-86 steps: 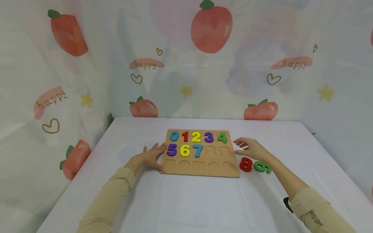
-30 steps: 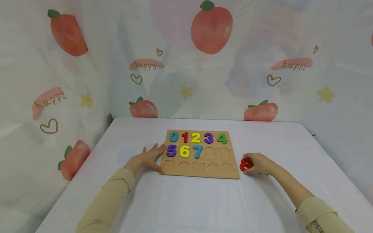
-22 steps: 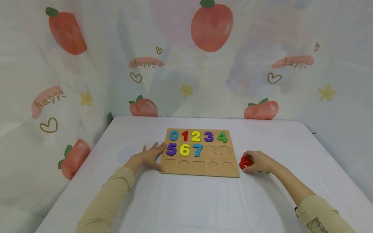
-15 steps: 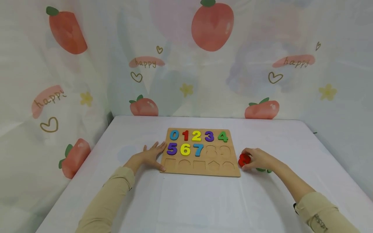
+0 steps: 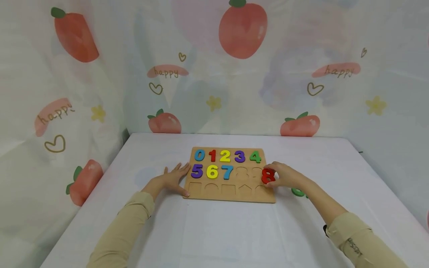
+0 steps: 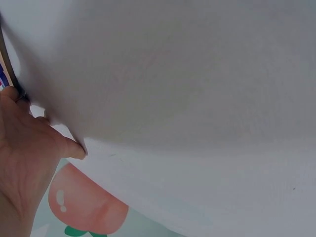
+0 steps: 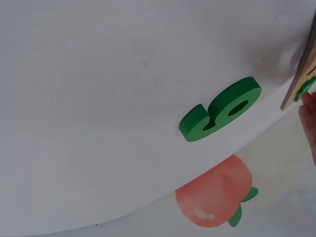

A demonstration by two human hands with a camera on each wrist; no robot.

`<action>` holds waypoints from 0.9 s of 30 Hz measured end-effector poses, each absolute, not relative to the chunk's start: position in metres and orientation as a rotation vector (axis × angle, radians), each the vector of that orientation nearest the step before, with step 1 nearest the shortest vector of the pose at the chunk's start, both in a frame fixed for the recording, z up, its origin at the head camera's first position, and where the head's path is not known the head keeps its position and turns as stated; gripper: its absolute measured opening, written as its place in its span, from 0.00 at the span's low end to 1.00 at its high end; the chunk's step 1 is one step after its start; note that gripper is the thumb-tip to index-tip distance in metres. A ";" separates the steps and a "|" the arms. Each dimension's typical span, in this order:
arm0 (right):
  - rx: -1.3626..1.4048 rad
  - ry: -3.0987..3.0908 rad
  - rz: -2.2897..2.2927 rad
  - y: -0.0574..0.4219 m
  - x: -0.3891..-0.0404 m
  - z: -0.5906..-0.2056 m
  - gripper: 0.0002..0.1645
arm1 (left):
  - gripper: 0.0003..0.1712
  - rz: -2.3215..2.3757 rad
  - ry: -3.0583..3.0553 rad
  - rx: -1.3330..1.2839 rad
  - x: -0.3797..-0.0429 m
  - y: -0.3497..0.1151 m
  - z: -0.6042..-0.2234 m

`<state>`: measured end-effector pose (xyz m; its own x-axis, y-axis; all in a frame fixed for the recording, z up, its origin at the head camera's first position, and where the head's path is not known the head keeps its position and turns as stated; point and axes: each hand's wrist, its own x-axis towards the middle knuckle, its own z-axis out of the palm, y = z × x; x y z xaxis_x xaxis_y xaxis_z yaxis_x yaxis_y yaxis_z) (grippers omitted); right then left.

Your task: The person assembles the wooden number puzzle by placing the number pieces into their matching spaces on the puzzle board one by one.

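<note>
In the head view my right hand (image 5: pixel 283 175) pinches a red number 8 piece (image 5: pixel 267 176) over the right edge of a wooden number puzzle board (image 5: pixel 219 194). My left hand (image 5: pixel 172 181) rests with spread fingers along the board's left edge. Coloured numbers 0 to 7, such as the blue 7 (image 5: pixel 227 172), sit in the upper two rows. Bare outlined recesses show right of the 7 and along the bottom row. A green number piece (image 7: pixel 222 111), a 9 or 6, lies on the table; my right forearm partly covers it in the head view.
The table (image 5: pixel 221 234) has a white cover. Behind and to the left hangs a pale cloth (image 5: pixel 214 74) printed with fruit, hearts and flowers. In the right wrist view, the board's edge (image 7: pixel 300 69) shows at upper right.
My right hand came down to the red 8, took hold of it, lifted it and carried it left over the board's edge. The left hand has stayed in place.
</note>
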<state>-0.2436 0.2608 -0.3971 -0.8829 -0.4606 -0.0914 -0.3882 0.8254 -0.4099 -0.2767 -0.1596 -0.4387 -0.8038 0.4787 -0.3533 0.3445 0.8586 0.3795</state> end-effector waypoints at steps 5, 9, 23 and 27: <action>-0.637 2.814 -0.569 0.251 -0.245 -0.398 0.37 | 0.69 0.415 2.579 0.612 -0.278 -0.160 -0.440; -0.635 2.811 -0.586 0.245 -0.247 -0.397 0.39 | 0.69 0.407 2.581 0.602 -0.278 -0.159 -0.441; -0.695 2.858 -0.587 0.234 -0.252 -0.393 0.41 | 0.68 0.397 2.594 0.599 -0.278 -0.157 -0.439; -0.713 2.847 -0.647 0.232 -0.255 -0.395 0.40 | 0.68 0.405 2.594 0.589 -0.277 -0.158 -0.440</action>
